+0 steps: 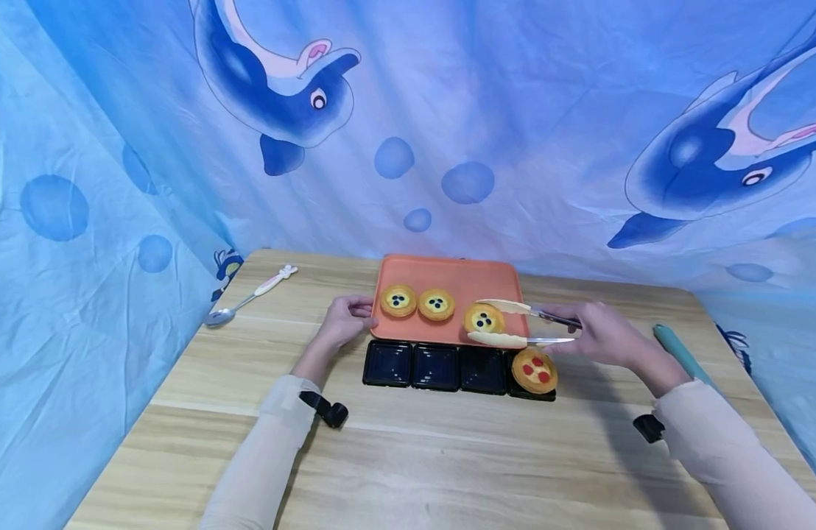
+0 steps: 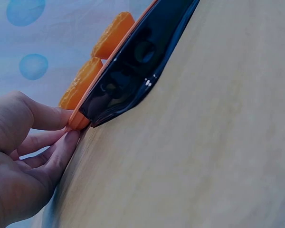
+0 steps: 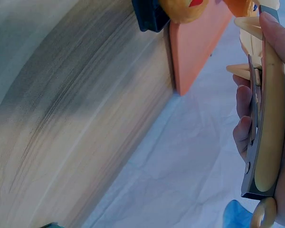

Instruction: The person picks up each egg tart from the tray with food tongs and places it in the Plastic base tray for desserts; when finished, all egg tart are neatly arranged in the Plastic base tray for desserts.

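Note:
My left hand point(image 1: 345, 321) pinches the left edge of the orange tray point(image 1: 448, 269); in the left wrist view, thumb and fingers point(image 2: 61, 147) grip its corner. My right hand point(image 1: 602, 335) holds tongs point(image 1: 547, 340), also seen in the right wrist view point(image 3: 270, 123). The tong tips lie on either side of a blueberry tart point(image 1: 484, 319) at the tray's right. Two more blueberry tarts, one at the far left point(image 1: 398, 301) and one beside it point(image 1: 437, 304), sit on the tray. A tart with red berries point(image 1: 535, 370) rests in the rightmost compartment of a black four-part container point(image 1: 436, 366).
A spoon point(image 1: 249, 296) with a white handle lies at the back left of the wooden table point(image 1: 408, 456). A teal object point(image 1: 680, 352) lies right of my right hand. A blue dolphin-print cloth point(image 1: 527, 132) hangs behind the table.

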`<control>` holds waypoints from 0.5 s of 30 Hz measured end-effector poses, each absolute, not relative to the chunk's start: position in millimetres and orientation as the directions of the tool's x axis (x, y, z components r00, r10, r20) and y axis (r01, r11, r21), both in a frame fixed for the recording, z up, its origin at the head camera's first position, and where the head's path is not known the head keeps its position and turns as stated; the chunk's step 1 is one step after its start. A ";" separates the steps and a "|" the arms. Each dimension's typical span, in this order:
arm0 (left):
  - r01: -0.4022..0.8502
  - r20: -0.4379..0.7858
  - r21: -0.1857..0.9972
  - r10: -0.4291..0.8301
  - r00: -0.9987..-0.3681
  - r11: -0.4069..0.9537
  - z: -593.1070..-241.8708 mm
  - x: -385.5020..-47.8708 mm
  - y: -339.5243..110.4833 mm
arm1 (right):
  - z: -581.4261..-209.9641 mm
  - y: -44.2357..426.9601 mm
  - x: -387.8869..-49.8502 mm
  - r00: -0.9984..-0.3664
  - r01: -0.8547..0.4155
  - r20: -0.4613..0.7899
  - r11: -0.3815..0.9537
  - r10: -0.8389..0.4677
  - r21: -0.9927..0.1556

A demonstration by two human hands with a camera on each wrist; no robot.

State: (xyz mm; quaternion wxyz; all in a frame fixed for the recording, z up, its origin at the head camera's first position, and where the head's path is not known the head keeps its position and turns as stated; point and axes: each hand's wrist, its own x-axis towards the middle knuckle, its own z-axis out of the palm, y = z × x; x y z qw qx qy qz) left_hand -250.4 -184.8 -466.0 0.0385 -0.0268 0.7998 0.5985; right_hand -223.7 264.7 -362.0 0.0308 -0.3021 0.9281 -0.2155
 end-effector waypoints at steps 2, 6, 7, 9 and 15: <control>-0.088 -0.092 0.954 0.001 -0.996 0.286 -466.2 -251.5 -184.8 | -360.0 264.7 -218.5 -0.812 -0.552 0.077 0.721 -0.578 -0.419; -0.079 -0.083 0.953 0.000 -0.997 0.292 -465.7 -251.6 -184.7 | -357.6 265.7 -208.9 -0.815 -0.551 0.076 0.726 -0.575 -0.412; -0.078 -0.081 0.954 0.000 -0.997 0.291 -465.7 -251.4 -184.7 | -357.6 266.2 -206.9 -0.815 -0.550 0.073 0.728 -0.575 -0.408; -0.077 -0.080 0.954 -0.001 -0.997 0.288 -465.5 -251.0 -184.7 | -358.0 267.7 -203.3 -0.815 -0.550 0.066 0.732 -0.575 -0.402; -0.075 -0.079 0.953 0.002 -0.997 0.294 -464.8 -250.8 -184.5 | -361.1 272.9 -194.2 -0.806 -0.551 0.048 0.718 -0.590 -0.426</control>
